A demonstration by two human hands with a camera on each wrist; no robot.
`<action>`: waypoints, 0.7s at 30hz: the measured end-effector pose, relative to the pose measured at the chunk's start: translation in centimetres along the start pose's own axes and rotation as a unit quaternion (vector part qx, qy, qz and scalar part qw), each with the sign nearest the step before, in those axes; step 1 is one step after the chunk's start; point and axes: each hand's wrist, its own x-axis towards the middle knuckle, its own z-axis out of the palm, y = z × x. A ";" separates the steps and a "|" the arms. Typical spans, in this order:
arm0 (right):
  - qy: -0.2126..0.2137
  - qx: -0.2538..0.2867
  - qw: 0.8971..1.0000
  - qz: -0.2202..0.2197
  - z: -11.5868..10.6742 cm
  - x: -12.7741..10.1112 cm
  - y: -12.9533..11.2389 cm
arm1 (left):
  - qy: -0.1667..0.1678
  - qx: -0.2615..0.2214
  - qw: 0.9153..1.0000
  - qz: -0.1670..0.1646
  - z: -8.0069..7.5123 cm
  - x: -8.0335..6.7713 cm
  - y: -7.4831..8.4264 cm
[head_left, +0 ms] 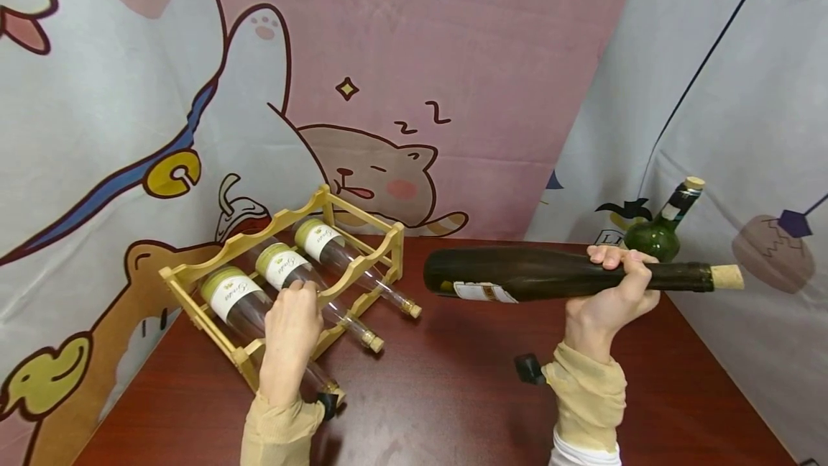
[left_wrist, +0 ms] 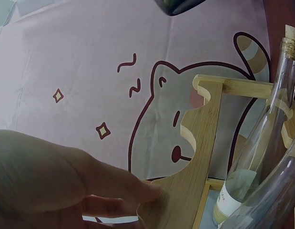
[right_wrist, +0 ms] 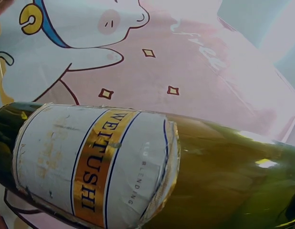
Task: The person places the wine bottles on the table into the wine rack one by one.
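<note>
My right hand (head_left: 613, 288) grips a dark green wine bottle (head_left: 517, 273) near its shoulder and holds it level in the air above the table, cork to the right. Its white and gold label (right_wrist: 99, 162) fills the right wrist view. On the left stands a wooden bottle rack (head_left: 396, 236) with three clear bottles (head_left: 284, 265) lying in it, necks toward me. My left hand (head_left: 294, 311) rests on the rack's front, between the nearest two bottles. In the left wrist view its fingers (left_wrist: 133, 188) lie fairly straight against the rack's wavy rail (left_wrist: 199, 143).
A second green corked bottle (head_left: 660, 229) stands upright at the back right of the dark red table (head_left: 453, 394). Cartoon-printed cloth hangs behind and on both sides. Bare table surface lies between the rack and my right arm.
</note>
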 end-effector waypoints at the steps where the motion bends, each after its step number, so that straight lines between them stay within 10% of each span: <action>1: 0.001 0.003 1.000 0.002 -0.1 -0.1 0.0 | -0.002 0.000 1.000 -0.002 0.0 0.0 0.0; 11: 0.001 0.010 0.999 0.034 0.0 -0.8 0.4 | -0.020 -0.015 0.999 -0.029 0.4 0.2 0.5; 21: 0.004 -0.005 0.999 0.047 0.0 -1.4 0.6 | 0.008 -0.007 0.999 0.046 1.5 0.4 1.3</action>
